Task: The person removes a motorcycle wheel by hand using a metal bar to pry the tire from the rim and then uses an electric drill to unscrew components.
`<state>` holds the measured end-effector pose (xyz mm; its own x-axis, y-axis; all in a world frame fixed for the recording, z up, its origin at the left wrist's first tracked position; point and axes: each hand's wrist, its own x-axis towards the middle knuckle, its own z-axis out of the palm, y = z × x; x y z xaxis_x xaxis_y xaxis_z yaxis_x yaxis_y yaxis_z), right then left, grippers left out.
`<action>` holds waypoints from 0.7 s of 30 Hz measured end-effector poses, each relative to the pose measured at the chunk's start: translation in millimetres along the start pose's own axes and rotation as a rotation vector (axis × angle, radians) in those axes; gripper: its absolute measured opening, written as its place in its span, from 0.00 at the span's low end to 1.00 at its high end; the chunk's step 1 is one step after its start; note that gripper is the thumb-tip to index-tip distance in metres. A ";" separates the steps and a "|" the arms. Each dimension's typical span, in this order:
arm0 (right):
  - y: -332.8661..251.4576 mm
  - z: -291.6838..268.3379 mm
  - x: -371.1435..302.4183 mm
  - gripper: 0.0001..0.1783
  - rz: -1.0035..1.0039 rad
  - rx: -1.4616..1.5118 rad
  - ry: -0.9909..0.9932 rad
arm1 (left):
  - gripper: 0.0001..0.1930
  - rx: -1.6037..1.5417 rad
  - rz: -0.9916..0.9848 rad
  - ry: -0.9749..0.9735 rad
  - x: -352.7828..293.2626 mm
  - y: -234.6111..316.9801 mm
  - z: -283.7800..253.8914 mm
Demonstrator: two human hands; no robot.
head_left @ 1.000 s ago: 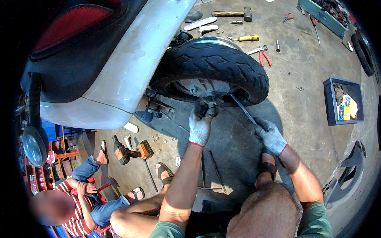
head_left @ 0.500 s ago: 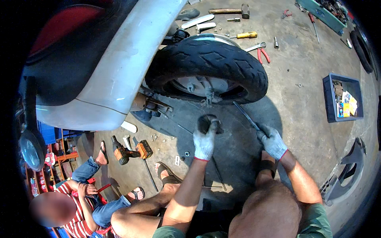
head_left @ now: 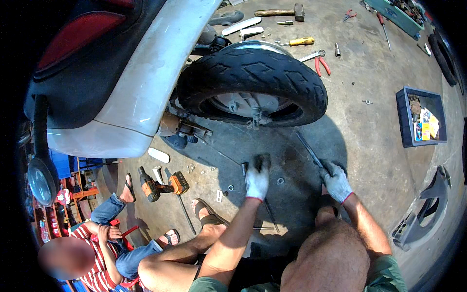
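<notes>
My right hand (head_left: 335, 182), in a white glove with a dark grip side, is closed round a slim metal bar (head_left: 308, 148) that points up and left, below the wheel. My left hand (head_left: 258, 181), gloved alike, hovers low over the floor; its fingers are smeared by motion. Just left of it, a short dark rod with a shiny end (head_left: 244, 170) shows; whether the hand holds it I cannot tell. A metal ring (head_left: 280, 181) lies to the right of that hand. Ahead stands a black-tyred wheel (head_left: 258, 82) with its axle end facing me.
A white scooter body (head_left: 141, 82) fills the upper left. An orange impact driver (head_left: 158, 185) lies left of my foot. Hammer (head_left: 279, 13), yellow screwdriver (head_left: 301, 42) and red pliers (head_left: 321, 65) lie beyond the wheel. A blue-grey bin (head_left: 406, 134) stands right; a seated person (head_left: 104, 253) is lower left.
My left hand has moved slightly down and right. The metal ring beside it and the short rod now show. The bar in my right hand has shifted slightly right and down.
</notes>
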<state>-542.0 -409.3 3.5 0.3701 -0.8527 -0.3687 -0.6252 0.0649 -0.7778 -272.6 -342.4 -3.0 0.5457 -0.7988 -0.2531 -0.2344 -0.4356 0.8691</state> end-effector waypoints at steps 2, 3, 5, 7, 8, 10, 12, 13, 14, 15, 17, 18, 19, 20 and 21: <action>7.8 -2.5 -3.2 0.18 0.024 -0.038 0.017 | 0.26 -0.427 -0.079 0.061 21.9 43.0 7.9; 9.1 -1.4 -3.9 0.18 0.020 -0.039 0.033 | 0.26 -0.534 -0.150 0.054 34.7 67.3 6.0; 7.9 1.3 -4.1 0.18 0.027 -0.054 0.044 | 0.25 -0.748 -0.296 0.046 57.1 103.9 1.9; 8.2 1.4 -4.7 0.18 0.060 -0.089 0.042 | 0.23 -0.660 -0.324 0.014 69.7 128.6 7.2; 6.6 0.9 -4.9 0.18 0.055 -0.089 0.036 | 0.21 -0.616 -0.337 -0.001 74.2 137.0 9.0; 3.9 -0.7 -5.7 0.17 0.048 -0.088 0.027 | 0.18 -0.575 -0.318 0.081 77.6 148.3 13.1; 11.0 3.6 -7.4 0.17 0.070 -0.125 0.057 | 0.15 -0.548 -0.298 0.083 79.7 148.4 13.3; 14.5 5.0 -8.5 0.17 0.081 -0.143 0.073 | 0.14 -0.572 -0.286 0.089 80.1 148.6 15.8; 11.1 4.4 -8.9 0.18 0.093 -0.171 0.076 | 0.13 -0.594 -0.272 0.102 80.8 149.2 16.2; 7.5 4.1 -10.0 0.18 0.104 -0.198 0.078 | 0.12 -0.615 -0.258 0.115 80.7 149.7 16.4; -1.9 1.2 -12.1 0.19 0.118 -0.229 0.077 | 0.11 -0.584 -0.233 0.125 77.4 153.3 17.1; -7.1 -1.0 -12.8 0.19 0.119 -0.232 0.072 | 0.11 -0.568 -0.220 0.129 75.2 156.1 16.8; -9.8 -1.8 -12.5 0.19 0.120 -0.235 0.066 | 0.11 -0.538 -0.212 0.141 74.4 153.0 15.6; -9.2 -2.3 -12.5 0.19 0.113 -0.226 0.069 | 0.11 -0.509 -0.207 0.149 72.7 148.3 15.2; -8.4 -2.8 -12.3 0.19 0.106 -0.217 0.072 | 0.11 -0.479 -0.201 0.159 69.9 143.3 14.3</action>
<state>-543.2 -400.8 15.9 0.2500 -0.8822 -0.3990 -0.7938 0.0492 -0.6062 -279.6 -466.6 97.7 0.6658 -0.6302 -0.3996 0.2603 -0.3057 0.9159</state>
